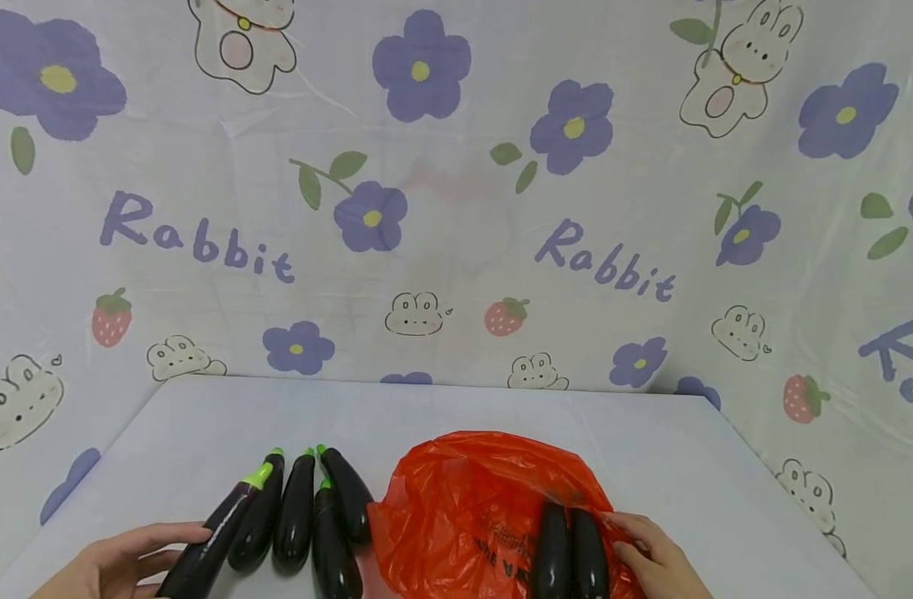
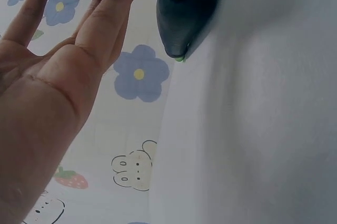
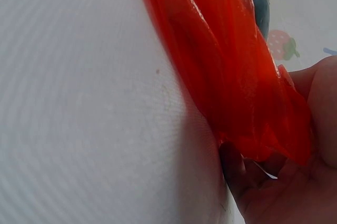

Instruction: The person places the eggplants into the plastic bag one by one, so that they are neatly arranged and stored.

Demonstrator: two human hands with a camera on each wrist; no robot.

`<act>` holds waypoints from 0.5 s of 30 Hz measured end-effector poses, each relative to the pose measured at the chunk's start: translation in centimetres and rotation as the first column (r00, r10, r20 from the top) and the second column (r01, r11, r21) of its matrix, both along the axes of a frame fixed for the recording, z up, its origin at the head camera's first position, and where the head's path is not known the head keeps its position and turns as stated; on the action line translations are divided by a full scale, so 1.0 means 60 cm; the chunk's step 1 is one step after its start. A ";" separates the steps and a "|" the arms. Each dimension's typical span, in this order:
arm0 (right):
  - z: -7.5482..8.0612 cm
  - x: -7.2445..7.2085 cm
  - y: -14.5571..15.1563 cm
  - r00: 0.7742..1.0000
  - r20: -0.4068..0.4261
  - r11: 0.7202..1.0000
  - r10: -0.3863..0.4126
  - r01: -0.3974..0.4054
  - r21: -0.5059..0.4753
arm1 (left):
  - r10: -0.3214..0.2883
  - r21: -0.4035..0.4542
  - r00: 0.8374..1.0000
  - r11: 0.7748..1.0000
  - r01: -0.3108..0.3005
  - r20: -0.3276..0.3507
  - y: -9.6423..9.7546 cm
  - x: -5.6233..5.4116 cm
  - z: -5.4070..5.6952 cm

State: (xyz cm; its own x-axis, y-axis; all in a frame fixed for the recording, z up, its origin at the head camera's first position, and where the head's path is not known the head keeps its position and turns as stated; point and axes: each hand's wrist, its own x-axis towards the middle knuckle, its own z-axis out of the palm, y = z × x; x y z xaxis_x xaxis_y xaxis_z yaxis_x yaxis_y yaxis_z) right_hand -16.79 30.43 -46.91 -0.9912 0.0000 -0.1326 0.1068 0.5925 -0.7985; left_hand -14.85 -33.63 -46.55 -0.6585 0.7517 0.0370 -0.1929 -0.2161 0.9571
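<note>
There are seven eggplants (image 1: 295, 513), one red bag (image 1: 449, 507), one table (image 1: 426, 408)

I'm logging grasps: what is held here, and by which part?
The left grip holds an eggplant by its body, away from its green cap. The right grip holds the red bag by its right edge.

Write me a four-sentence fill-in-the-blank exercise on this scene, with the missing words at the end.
1. The left hand holds an eggplant whose cap is coloured ____.
2. The right hand grips a plastic bag coloured ____.
3. In the head view, the eggplants showing inside the bag's opening number ____.
4. The word printed on the backdrop is ____.

Missing words: green; red; two; Rabbit.
</note>
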 end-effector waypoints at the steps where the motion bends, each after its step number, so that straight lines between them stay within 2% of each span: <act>1: 0.000 0.000 0.000 1.000 0.001 1.000 0.001 -0.001 0.001 | 0.002 -0.004 1.000 1.000 -0.002 0.001 0.002 0.001 0.001; 7: -0.001 -0.001 -0.002 1.000 0.020 1.000 -0.018 0.018 -0.003 | 0.007 -0.015 1.000 1.000 -0.007 0.009 0.017 0.006 0.008; 11: 0.000 0.000 -0.002 1.000 0.019 1.000 -0.021 0.021 -0.003 | -0.020 0.046 0.999 0.999 0.021 -0.029 0.033 0.007 0.008; 13: 0.001 0.001 -0.003 1.000 0.021 1.000 -0.022 0.022 -0.006 | -0.018 0.081 0.999 0.997 0.021 -0.032 0.039 0.008 0.007; 15: 0.001 0.001 -0.004 1.000 0.023 1.000 -0.018 0.019 -0.015 | -0.012 0.080 1.000 0.997 0.014 -0.027 0.043 0.010 0.008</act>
State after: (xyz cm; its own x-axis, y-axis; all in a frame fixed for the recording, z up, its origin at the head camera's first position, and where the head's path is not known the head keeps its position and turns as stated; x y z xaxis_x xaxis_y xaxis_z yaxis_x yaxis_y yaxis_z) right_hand -16.73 30.21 -46.84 -0.9877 0.0161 -0.1554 0.1360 0.5777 -0.8048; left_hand -14.24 -31.02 -46.05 -0.6463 0.7544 0.1149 -0.1709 -0.2898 0.9417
